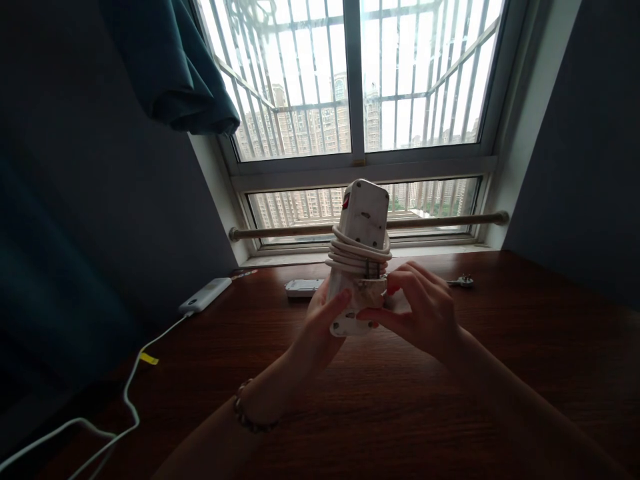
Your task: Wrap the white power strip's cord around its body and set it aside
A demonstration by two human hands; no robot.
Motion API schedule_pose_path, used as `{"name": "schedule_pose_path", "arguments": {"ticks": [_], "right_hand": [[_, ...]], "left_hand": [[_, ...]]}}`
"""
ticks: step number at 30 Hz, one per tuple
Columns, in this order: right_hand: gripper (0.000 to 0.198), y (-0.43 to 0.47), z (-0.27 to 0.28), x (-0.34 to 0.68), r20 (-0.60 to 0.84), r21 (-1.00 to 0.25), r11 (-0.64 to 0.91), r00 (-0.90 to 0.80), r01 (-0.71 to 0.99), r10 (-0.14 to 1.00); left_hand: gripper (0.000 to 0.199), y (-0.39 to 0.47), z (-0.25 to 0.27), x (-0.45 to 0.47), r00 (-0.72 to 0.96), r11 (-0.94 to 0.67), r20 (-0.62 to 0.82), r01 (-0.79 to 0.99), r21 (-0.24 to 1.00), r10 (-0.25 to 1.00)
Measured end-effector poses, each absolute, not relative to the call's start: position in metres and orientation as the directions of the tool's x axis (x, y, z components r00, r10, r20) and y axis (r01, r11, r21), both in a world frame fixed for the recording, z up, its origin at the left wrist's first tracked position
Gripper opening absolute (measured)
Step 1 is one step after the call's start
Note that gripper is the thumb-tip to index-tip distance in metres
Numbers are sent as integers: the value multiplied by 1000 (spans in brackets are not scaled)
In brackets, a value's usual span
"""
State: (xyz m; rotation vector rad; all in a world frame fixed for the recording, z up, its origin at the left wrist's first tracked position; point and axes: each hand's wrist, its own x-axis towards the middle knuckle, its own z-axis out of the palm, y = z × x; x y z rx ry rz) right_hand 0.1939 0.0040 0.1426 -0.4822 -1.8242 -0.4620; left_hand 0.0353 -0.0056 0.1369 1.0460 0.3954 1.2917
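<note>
A white power strip (366,217) is held up nearly upright over the table, its back with the screw holes facing me. Several turns of its white cord (357,252) are wound around its middle. My left hand (320,323) is closed around the lower part, thumb lying across the back. Against the strip, just below the cord turns, is the plug (373,291), its metal prongs pointing up at the cord. My right hand (420,307) pinches this plug from the right between thumb and fingers.
On the brown wooden table (390,407) lie another white power strip (303,288) behind my left hand and a plug (463,281) at the right. A white box-shaped device (206,297) with a cable (131,393) lies left. Beyond is a barred window (355,80) with a rail (440,221).
</note>
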Motion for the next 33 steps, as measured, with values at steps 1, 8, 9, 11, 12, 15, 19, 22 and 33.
{"name": "schedule_pose_path", "arguments": {"ticks": [1, 8, 9, 11, 12, 15, 19, 22, 33], "right_hand": [[32, 5, 142, 194, 954, 75, 842, -285, 534, 96], [34, 10, 139, 196, 943, 94, 815, -312, 573, 111], [33, 10, 139, 196, 943, 97, 809, -315, 579, 112], [34, 11, 137, 193, 943, 79, 805, -306, 588, 131], [35, 11, 136, 192, 946, 35, 795, -277, 605, 168], [42, 12, 131, 183, 888, -300, 673, -59, 676, 455], [69, 19, 119, 169, 393, -862, 326, 107, 387, 913], [64, 25, 108, 161, -38, -997, -52, -235, -53, 971], [43, 27, 95, 158, -2, -895, -185, -412, -406, 911]], "left_hand": [[44, -6, 138, 35, 283, -75, 291, -587, 806, 914], [35, -4, 138, 30, 309, -27, 254, -588, 809, 917], [35, -3, 138, 29, 313, -19, 251, -591, 807, 916], [36, -1, 137, 29, 314, -3, 239, -601, 799, 919], [36, 1, 137, 29, 307, 5, 229, -607, 795, 923], [38, 7, 135, 29, 273, 36, 171, -617, 786, 947], [32, 19, 126, 29, 250, 65, 108, -594, 802, 962], [27, 31, 116, 30, 225, 21, 128, -562, 827, 966], [31, 57, 102, 23, 395, 38, 160, -451, 892, 905]]}}
